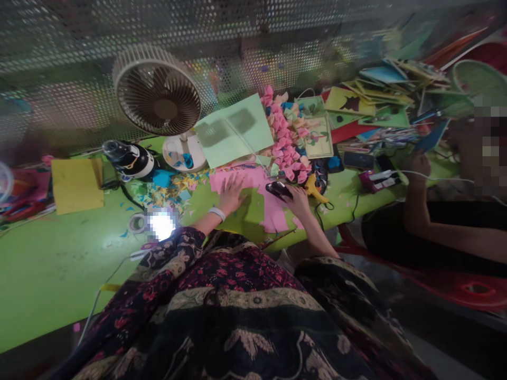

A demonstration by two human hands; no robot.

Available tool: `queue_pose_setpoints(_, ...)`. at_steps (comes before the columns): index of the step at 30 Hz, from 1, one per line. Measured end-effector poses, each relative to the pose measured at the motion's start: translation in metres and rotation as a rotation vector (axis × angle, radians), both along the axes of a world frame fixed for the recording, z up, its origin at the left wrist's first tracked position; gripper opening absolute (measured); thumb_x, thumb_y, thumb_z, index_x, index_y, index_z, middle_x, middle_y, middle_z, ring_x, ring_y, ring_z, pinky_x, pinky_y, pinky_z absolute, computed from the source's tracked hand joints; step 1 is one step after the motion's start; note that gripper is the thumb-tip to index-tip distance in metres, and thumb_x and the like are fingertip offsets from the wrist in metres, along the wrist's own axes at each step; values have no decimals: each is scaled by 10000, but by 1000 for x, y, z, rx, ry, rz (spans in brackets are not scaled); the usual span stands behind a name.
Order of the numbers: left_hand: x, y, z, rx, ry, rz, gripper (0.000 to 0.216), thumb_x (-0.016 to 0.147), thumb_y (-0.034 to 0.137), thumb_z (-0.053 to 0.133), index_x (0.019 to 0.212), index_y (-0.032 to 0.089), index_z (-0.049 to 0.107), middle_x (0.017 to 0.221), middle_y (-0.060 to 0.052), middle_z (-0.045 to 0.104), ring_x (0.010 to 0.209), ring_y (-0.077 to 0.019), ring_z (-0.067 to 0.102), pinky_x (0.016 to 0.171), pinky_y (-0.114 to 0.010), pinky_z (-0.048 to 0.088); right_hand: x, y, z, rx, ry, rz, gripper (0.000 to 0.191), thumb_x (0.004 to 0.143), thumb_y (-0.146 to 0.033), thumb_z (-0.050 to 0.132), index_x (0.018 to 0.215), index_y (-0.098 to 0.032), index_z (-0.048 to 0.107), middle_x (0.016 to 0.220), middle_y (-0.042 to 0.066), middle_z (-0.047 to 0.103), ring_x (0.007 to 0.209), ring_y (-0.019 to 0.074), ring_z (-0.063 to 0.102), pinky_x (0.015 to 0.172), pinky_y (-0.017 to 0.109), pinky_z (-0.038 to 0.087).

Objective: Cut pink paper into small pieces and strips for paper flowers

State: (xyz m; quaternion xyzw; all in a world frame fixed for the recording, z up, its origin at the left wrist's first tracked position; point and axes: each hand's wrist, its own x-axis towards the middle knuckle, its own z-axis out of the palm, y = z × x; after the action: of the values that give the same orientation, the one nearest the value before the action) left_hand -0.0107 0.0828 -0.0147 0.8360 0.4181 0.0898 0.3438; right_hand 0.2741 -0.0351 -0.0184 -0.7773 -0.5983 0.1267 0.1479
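Head view: no brand, label or writing is sharp enough to read anywhere. The left hand (231,194) lies flat with fingers spread on a pink paper sheet (253,182) in the middle of the green table (51,264). The right hand (296,199) is clamped around a black scissors handle (278,190), just right of that sheet. A desk fan (157,91) stands behind, before a perforated metal wall (79,42). Pink paper flowers (285,142) and a light green sheet (233,129) lie beyond the hands. Another person's arm (420,211) rests at the right edge. The table's near left part has open room.
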Motion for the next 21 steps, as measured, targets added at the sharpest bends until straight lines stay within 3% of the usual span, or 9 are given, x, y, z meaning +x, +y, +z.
queue_pose_setpoints(5, -32, 15, -12, 65, 208, -71, 768, 1016, 570, 490, 1681, 226, 321, 1764, -112, 225, 1657, -312, 99, 1324, -553, -53, -15, -4, 5, -64, -98, 111, 463, 906, -214, 550, 1345, -153, 685, 1198, 168, 756, 1148, 329, 620, 1090, 486, 385)
queue_pose_setpoints(9, -53, 20, -13, 132, 347, -124, 803, 1045, 604, 402, 1697, 159, 260, 1768, -128, 177, 1656, -312, 105, 1329, -553, -39, -26, -7, 14, -78, -212, 106, 516, 908, -208, 542, 1408, -126, 638, 1235, 196, 729, 1158, 348, 591, 1077, 508, 396)
queue_pose_setpoints(12, -66, 23, -14, 180, 356, -144, 786, 1057, 577, 394, 1693, 134, 265, 1762, -139, 192, 1655, -307, 114, 1332, -547, -19, -48, -3, 19, -26, -247, 173, 593, 923, -199, 513, 1507, -99, 554, 1396, 214, 655, 1279, 368, 543, 1143, 562, 373)
queue_pose_setpoints(16, -75, 26, -17, 168, 311, -140, 728, 1054, 520, 449, 1679, 169, 319, 1745, -139, 254, 1645, -300, 178, 1333, -547, 28, -91, 29, 13, -21, -188, 390, 603, 987, -186, 420, 1580, -95, 481, 1531, 192, 580, 1407, 314, 508, 1228, 503, 353)
queue_pose_setpoints(21, -80, 23, -16, 153, 149, -58, 744, 1040, 516, 498, 1681, 186, 315, 1757, -121, 229, 1651, -305, 140, 1340, -524, 44, -122, 89, -8, -126, -222, 491, 624, 1011, -210, 431, 1615, -51, 415, 1658, 217, 425, 1537, 320, 410, 1247, 496, 344)
